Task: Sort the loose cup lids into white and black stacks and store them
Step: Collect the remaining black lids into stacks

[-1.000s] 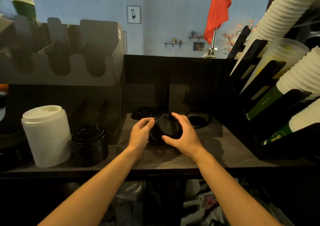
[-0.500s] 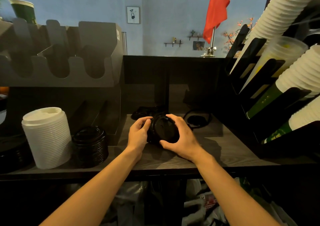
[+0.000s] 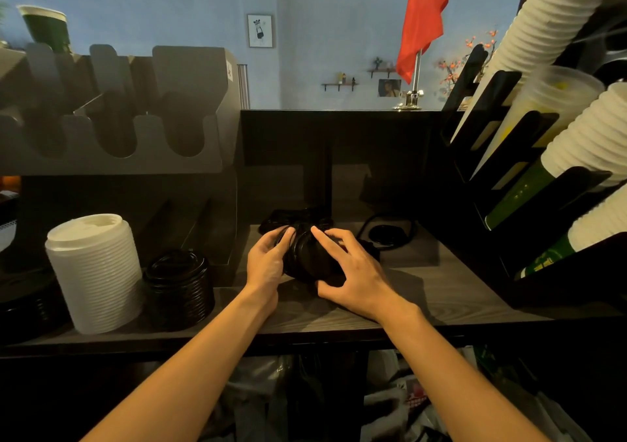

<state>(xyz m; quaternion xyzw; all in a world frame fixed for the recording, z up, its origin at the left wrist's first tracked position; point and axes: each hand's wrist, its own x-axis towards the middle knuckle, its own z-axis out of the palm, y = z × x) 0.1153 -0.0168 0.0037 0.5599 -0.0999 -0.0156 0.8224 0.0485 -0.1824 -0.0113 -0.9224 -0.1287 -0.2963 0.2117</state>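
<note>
A short stack of black lids [image 3: 307, 258] lies tipped on its side at the middle of the grey counter [image 3: 441, 292]. My left hand [image 3: 266, 262] grips its left end, and my right hand [image 3: 349, 272] curls over its top and right side. A tall stack of white lids [image 3: 96, 272] stands upright at the left, with a lower stack of black lids [image 3: 178, 287] right beside it. More black lids [image 3: 288, 217] lie behind my hands in shadow.
A grey slotted holder [image 3: 112, 116] stands above the left stacks. A black rack [image 3: 509, 156] with sleeves of white and green cups [image 3: 576, 129] leans in from the right. A black cable [image 3: 386, 233] lies behind my right hand. Bags sit under the counter.
The black stack between my hands has tipped from facing me to lying more on its side. Both hands shifted slightly left with it and regripped.
</note>
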